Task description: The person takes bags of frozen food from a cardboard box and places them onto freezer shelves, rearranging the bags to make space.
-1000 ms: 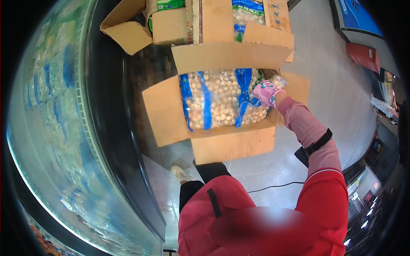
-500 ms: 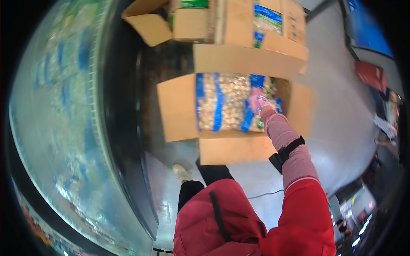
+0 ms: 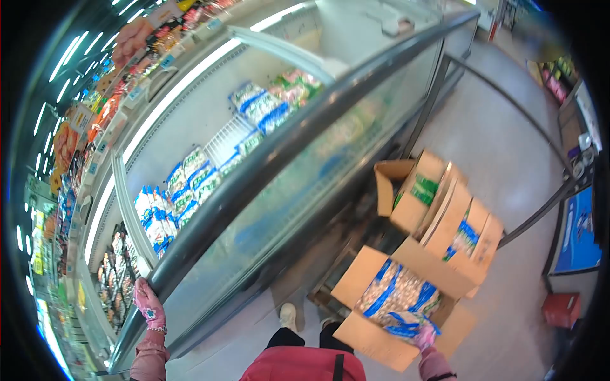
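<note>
Head cam: right hand (image 3: 424, 335) has its fingers pinching the end of a blue-striped bag (image 3: 401, 322), which sits over more bags (image 3: 393, 289) in the open cardboard box (image 3: 375, 343). Left hand (image 3: 149, 306) is on the dark rail (image 3: 254, 184) of the freezer (image 3: 286, 206), fingers close together, though it's hard to tell whether they're curled around it.

The view has swung to the freezer (image 3: 181, 124). The left hand (image 3: 150, 306) has appeared — on the dark rail (image 3: 244, 190) — and the right hand (image 3: 424, 335) has shifted to the box's (image 3: 372, 341) near corner.
</note>
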